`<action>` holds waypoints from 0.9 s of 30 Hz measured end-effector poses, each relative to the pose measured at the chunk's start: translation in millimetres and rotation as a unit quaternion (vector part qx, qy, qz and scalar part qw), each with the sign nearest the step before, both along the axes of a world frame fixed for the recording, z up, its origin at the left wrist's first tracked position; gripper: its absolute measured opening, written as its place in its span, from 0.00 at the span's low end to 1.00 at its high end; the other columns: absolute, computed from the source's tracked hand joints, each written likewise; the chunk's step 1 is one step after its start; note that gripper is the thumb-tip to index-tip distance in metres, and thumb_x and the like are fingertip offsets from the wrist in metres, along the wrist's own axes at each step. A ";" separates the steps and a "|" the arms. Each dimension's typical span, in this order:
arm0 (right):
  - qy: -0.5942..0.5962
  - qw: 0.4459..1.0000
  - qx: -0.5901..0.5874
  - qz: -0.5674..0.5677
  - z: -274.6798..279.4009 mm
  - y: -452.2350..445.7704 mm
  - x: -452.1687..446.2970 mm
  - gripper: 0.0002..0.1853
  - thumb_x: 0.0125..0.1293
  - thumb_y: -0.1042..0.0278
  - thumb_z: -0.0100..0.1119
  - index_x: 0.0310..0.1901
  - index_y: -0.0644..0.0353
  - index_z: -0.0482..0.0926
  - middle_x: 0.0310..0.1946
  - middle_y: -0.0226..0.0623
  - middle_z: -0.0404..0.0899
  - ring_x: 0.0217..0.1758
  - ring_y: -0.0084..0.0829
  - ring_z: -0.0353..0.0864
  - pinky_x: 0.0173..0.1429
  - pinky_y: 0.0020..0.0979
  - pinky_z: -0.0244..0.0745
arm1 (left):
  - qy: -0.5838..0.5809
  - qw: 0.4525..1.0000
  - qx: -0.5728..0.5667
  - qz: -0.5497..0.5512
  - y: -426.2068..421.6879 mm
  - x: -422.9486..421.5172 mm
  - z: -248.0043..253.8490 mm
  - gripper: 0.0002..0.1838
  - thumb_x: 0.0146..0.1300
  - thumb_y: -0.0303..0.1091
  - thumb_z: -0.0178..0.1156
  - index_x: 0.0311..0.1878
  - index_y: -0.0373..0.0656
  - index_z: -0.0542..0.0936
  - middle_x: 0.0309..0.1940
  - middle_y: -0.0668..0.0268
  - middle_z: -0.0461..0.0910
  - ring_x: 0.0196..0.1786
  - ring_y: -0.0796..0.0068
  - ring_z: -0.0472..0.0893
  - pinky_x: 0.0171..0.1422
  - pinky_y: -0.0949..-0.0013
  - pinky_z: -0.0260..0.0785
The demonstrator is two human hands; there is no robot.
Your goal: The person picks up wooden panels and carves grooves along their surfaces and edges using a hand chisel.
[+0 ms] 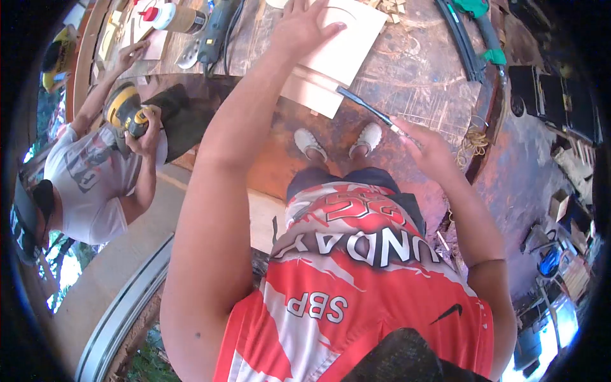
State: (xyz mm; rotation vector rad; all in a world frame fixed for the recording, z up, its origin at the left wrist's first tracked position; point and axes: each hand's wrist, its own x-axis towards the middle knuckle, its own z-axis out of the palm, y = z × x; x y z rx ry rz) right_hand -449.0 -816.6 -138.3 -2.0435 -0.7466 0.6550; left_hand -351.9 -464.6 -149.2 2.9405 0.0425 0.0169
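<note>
Left hand [300,30] — opened out, palm down, fingers spread; laid on the pale wooden board [353,44], nothing grasped. Right hand [425,148] — closed around the handle of a slim chisel-like tool [368,107]; its dark blade is pointed towards the near part of the board, its tip placed at the board's side edge. Whether contact is made there cannot be told. The board is set flat on the worn worktop [420,92], in front of the wearer, and is crossed near its close end by a straight strip or groove. Small wood offcuts [389,7] are scattered beyond it. To the left: a corded power tool [215,35] and a red-capped bottle [172,18], laid on its side. To the right: a green-and-black tool [487,35] and a long dark tool [459,39], placed side by side. Further left, a yellow-and-black power tool [127,109] is held by a co-worker [95,178].
</note>
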 end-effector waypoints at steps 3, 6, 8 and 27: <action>0.018 0.999 -0.040 0.013 6.2 -1.4 5.5 0.26 0.70 0.75 0.60 0.69 0.51 0.76 0.64 0.45 0.80 0.67 0.44 0.81 0.70 0.37 0.74 | 0.012 0.998 0.056 0.017 -4.5 -6.6 2.1 0.48 0.66 0.69 0.57 0.81 0.52 0.58 0.80 0.40 0.52 0.79 0.37 0.60 0.79 0.45 0.60; 0.034 0.997 -0.066 0.033 10.1 -0.7 9.7 0.26 0.71 0.76 0.59 0.69 0.50 0.76 0.63 0.46 0.81 0.65 0.45 0.82 0.68 0.37 0.75 | 0.043 0.997 0.040 0.044 -12.2 -10.9 14.4 0.48 0.66 0.70 0.55 0.82 0.54 0.58 0.81 0.42 0.50 0.79 0.37 0.60 0.78 0.44 0.62; 0.021 0.998 -0.041 0.031 10.7 5.5 11.2 0.26 0.70 0.76 0.59 0.69 0.50 0.76 0.63 0.47 0.81 0.64 0.45 0.82 0.66 0.37 0.76 | 0.052 0.997 0.019 0.057 -12.7 -11.1 17.1 0.48 0.66 0.71 0.55 0.82 0.55 0.58 0.81 0.42 0.50 0.78 0.37 0.61 0.77 0.45 0.64; -0.085 0.990 -0.067 0.096 -21.4 2.2 13.4 0.33 0.68 0.75 0.60 0.73 0.38 0.71 0.36 0.45 0.81 0.40 0.50 0.82 0.44 0.44 0.78 | 0.034 0.998 -0.017 0.054 -10.5 -12.5 7.3 0.46 0.67 0.67 0.57 0.81 0.55 0.59 0.80 0.42 0.53 0.77 0.38 0.63 0.73 0.47 0.69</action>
